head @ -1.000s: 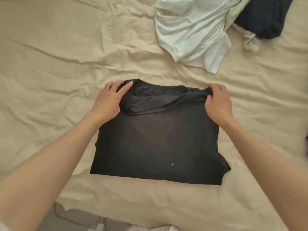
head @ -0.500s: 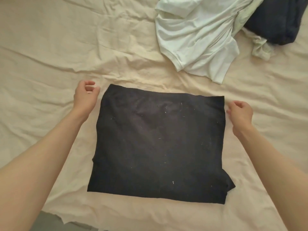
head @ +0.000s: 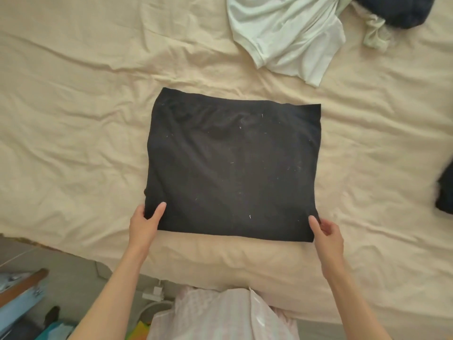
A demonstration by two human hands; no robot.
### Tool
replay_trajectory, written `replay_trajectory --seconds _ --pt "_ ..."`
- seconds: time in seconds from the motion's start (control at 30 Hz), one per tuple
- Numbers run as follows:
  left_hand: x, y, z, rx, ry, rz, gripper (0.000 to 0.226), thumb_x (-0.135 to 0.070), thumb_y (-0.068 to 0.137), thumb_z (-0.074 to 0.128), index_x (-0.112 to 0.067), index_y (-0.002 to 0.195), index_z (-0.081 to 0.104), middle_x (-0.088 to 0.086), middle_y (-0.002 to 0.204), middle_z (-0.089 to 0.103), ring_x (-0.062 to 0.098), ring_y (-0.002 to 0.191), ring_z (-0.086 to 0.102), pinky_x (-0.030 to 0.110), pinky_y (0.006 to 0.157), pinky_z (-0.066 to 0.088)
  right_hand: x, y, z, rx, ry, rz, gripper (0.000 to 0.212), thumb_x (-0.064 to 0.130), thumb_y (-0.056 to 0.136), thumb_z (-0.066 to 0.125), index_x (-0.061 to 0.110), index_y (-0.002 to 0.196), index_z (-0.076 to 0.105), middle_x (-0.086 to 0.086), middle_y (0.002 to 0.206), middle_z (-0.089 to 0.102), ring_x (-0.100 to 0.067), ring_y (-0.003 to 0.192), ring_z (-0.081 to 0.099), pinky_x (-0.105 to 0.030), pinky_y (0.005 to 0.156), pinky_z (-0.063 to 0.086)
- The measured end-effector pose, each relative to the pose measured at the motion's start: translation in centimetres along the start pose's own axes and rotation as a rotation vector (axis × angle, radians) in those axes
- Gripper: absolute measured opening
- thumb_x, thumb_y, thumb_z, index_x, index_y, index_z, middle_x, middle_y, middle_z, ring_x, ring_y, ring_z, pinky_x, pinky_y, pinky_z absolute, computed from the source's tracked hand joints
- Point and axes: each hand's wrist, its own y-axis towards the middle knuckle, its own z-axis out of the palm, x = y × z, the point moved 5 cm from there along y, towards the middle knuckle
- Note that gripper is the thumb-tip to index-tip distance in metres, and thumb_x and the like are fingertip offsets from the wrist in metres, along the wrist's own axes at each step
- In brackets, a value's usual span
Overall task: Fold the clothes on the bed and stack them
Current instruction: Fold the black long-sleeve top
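Your left hand pinches the near left corner of the folded black cotton garment: the thumb lies flat on top of the cloth, and the fingers curl round its edge from the outer side. Your right hand takes the near right corner the same way, thumb up against the cloth edge and the other fingers bent in beside it, so both hands hold the garment by its near edge.

The black garment lies flat as a rough rectangle in the middle of the bed, its surface flecked with small pale bits of lint and its far edge slightly rumpled. Under it spreads the wrinkled cream cotton bedsheet, which covers the bed right to its near edge.

Far and to the right, well apart from the black garment, a crumpled pale mint-white shirt lies unfolded. Just beside it, at the far right corner, sits a dark navy bundle of cloth with a scrap of pale green fabric trailing against it. At the right edge of the view another dark piece of clothing is partly cut off.

Near you, below the bed's edge, your pale pink striped top shows, and on the floor to the left lies a white charger plug with cable.
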Motion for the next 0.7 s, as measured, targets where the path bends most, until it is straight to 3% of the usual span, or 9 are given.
replay_trajectory --seconds 0.07,0.13,0.2,0.27,0.43,0.5,0.6,0.7 --pt "0.6 -0.5 -0.1 0.059 -0.079 -0.072 0.037 -0.026 0.090 0.062 -0.007 0.121 0.056 0.004 0.113 0.063 0.021 0.099 0.060 0.034 0.087 0.049 -0.1 0.1 -0.2 -0.027 -0.023 0.058 0.040 0.039 0.081 0.071 0.009 0.102 0.055 -0.003 0.100 0.056 -0.017 0.083 0.055 -0.032 0.078 0.047" --pt "1.0 -0.9 -0.4 0.088 -0.139 -0.127 0.033 -0.020 0.092 0.060 -0.005 0.121 0.057 0.008 0.112 0.064 0.023 0.095 0.062 0.033 0.082 0.050 -0.7 0.0 -0.6 -0.122 -0.017 0.199 0.041 0.042 0.076 0.074 0.012 0.094 0.053 -0.003 0.099 0.051 -0.024 0.088 0.052 -0.040 0.085 0.047" --pt "1.1 -1.4 -0.8 0.091 -0.211 -0.160 0.030 -0.016 0.093 0.058 -0.006 0.121 0.056 0.009 0.111 0.063 0.025 0.091 0.063 0.031 0.077 0.050 -1.4 -1.0 0.9 -0.009 0.282 0.411 0.033 0.034 0.080 0.074 0.010 0.098 0.061 -0.005 0.097 0.058 -0.027 0.091 0.058 -0.043 0.086 0.051" --pt "1.2 -1.9 -1.3 0.085 -0.290 -0.170 0.025 -0.015 0.093 0.057 -0.008 0.118 0.056 0.009 0.109 0.063 0.023 0.086 0.063 0.029 0.075 0.049 -1.2 -2.3 3.1 0.181 0.651 0.580 0.027 0.018 0.087 0.067 0.009 0.111 0.059 -0.008 0.108 0.063 -0.027 0.096 0.062 -0.040 0.077 0.053" --pt "0.6 -3.8 -2.1 0.027 -0.401 -0.150 0.022 -0.014 0.094 0.057 -0.005 0.114 0.057 0.010 0.108 0.061 0.020 0.084 0.059 0.031 0.079 0.047 -0.6 -2.7 2.0 0.096 0.756 0.544 0.016 0.001 0.090 0.058 0.008 0.104 0.056 -0.010 0.116 0.060 -0.026 0.094 0.060 -0.036 0.076 0.049" --pt "-0.2 -5.0 -2.3 -0.024 -0.431 -0.141 0.022 -0.013 0.093 0.057 -0.001 0.111 0.057 0.011 0.106 0.060 0.021 0.084 0.059 0.033 0.081 0.047 -1.6 -3.6 1.4 0.110 0.788 0.567 0.028 0.001 0.091 0.057 0.009 0.117 0.056 -0.009 0.124 0.059 -0.023 0.103 0.058 -0.030 0.081 0.046" --pt "-3.3 -7.5 -2.5 -0.205 -0.279 0.035 0.017 -0.019 0.091 0.059 -0.002 0.096 0.059 0.005 0.090 0.061 0.023 0.083 0.058 0.033 0.077 0.049 -2.3 -4.7 0.9 0.163 0.843 0.562 0.038 0.001 0.092 0.054 0.007 0.130 0.050 -0.008 0.129 0.056 -0.019 0.101 0.058 -0.025 0.080 0.047" --pt "-9.0 -11.6 0.4 -0.295 -0.141 0.344 0.019 -0.025 0.090 0.060 -0.007 0.090 0.055 -0.006 0.076 0.055 0.015 0.069 0.052 0.024 0.061 0.040 -1.8 -5.1 0.9 0.267 0.985 0.581 0.031 0.001 0.095 0.049 0.005 0.125 0.051 -0.009 0.115 0.060 -0.020 0.093 0.060 -0.024 0.064 0.055"
